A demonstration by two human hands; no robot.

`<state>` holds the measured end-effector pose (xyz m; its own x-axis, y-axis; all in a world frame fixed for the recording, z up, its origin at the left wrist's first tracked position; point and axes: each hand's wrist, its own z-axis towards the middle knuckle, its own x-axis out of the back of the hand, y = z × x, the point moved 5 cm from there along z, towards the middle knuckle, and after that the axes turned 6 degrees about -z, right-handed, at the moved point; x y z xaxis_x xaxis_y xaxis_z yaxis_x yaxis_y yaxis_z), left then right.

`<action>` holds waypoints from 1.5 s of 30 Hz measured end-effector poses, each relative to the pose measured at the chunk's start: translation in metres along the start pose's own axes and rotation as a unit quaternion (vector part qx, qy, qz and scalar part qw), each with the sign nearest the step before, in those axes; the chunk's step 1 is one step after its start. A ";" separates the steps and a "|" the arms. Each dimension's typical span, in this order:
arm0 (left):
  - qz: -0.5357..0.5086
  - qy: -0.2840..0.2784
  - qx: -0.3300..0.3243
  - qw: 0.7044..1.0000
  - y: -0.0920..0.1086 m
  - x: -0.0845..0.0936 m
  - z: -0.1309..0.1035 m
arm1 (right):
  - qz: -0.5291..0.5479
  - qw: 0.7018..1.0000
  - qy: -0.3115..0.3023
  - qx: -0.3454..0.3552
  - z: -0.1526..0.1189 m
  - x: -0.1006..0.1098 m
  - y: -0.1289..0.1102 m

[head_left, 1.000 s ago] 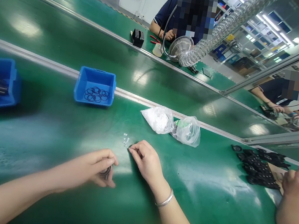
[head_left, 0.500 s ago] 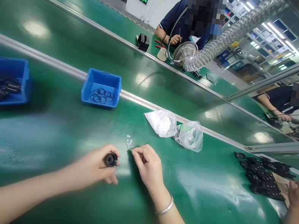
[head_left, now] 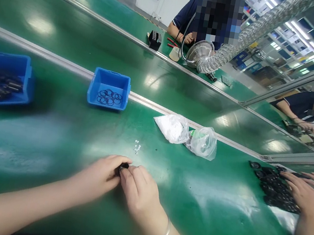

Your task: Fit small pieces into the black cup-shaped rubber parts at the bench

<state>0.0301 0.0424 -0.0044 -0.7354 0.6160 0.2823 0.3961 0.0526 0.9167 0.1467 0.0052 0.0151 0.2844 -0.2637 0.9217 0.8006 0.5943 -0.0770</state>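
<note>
- Left hand (head_left: 100,176): fingers curled around a small black round part (head_left: 124,165), held just above the green belt (head_left: 57,144). Only a sliver of the part shows between the two hands.
- Right hand (head_left: 140,189): fingertips pressed together at the top of the same part, touching the left hand; whether they pinch anything else cannot be told.
- Handling judgement: the part looks light, rigid and small enough to slip; grip it by its outer rim, leaving the top face open.
- Small white pieces (head_left: 137,146): loose on the belt just beyond the hands.
- Clear plastic bags (head_left: 187,135): farther out, right of centre.
- Blue bin with black rings (head_left: 109,89): by the rail.
- Co-worker's hand (head_left: 298,191): on black parts (head_left: 272,186), far right.
</note>
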 end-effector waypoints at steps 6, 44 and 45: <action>0.006 -0.017 -0.030 0.999 0.000 0.000 0.001 | 0.006 1.000 -0.027 0.008 0.006 0.005 -0.006; -0.247 -0.057 0.016 0.967 -0.016 -0.013 0.006 | 0.310 0.935 -0.010 -0.173 0.003 0.005 0.030; -0.227 -0.049 0.017 0.972 -0.015 -0.012 0.006 | 0.314 0.934 -0.015 -0.172 0.003 0.001 0.026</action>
<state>0.0366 0.0390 -0.0236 -0.7835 0.5948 -0.1796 0.0610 0.3613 0.9305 0.1661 0.0223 0.0155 0.7442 0.0789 0.6633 0.6039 0.3449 -0.7186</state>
